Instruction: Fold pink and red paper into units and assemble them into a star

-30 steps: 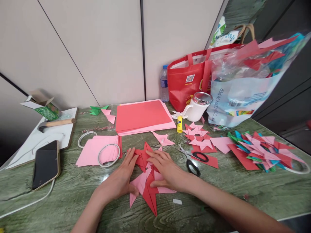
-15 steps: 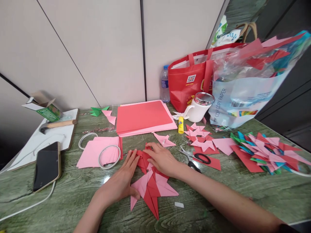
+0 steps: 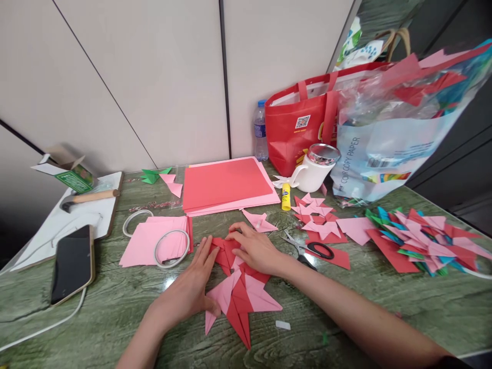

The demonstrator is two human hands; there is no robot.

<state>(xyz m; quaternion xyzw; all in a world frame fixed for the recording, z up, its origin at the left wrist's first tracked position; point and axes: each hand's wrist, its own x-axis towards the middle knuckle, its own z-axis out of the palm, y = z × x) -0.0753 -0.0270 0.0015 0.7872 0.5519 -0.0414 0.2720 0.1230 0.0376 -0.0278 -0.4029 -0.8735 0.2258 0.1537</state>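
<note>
Your left hand (image 3: 188, 289) lies open and fairly flat along the left side of the folded paper star (image 3: 239, 303), fingers stretched over a red flap, thumb down by a pink point. Your right hand (image 3: 258, 252) bends its fingers over the red paper at the star's far end — whether they pinch it, you cannot tell from here. The star sits on the near middle of the surface (image 3: 111, 323), which is glossy green with a dark wood-like grain. Its matt paper makes sharp, creased points in alternating pink and red, the nearest one long and red.

To your left, a smooth white ring (image 3: 168, 266) rests on a fanned stack of pink paper squares (image 3: 142, 238). To your right, metal scissors (image 3: 302, 247) with rounded black handles lie spread, partly over red paper (image 3: 338, 259).
</note>
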